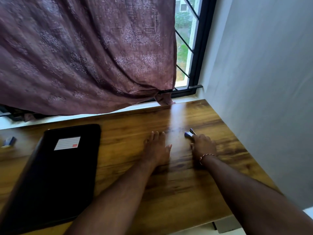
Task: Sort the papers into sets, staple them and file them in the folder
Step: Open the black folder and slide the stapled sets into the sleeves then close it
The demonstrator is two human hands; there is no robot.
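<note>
A black folder [55, 175] with a white label lies shut on the left half of the wooden desk [194, 184]. My left hand [156, 148] lies flat on the desk at the centre, fingers straight, with nothing under it that I can make out. To its right, my right hand [203, 146] grips a small silver stapler [189, 134], whose front end sticks out past the fingers. No papers show in this view; the frame is motion-blurred.
A small box [9, 141], perhaps of staples, sits at the desk's far left edge. A maroon curtain [84, 53] hangs over the window sill behind the desk. A grey wall [262, 82] borders the desk on the right.
</note>
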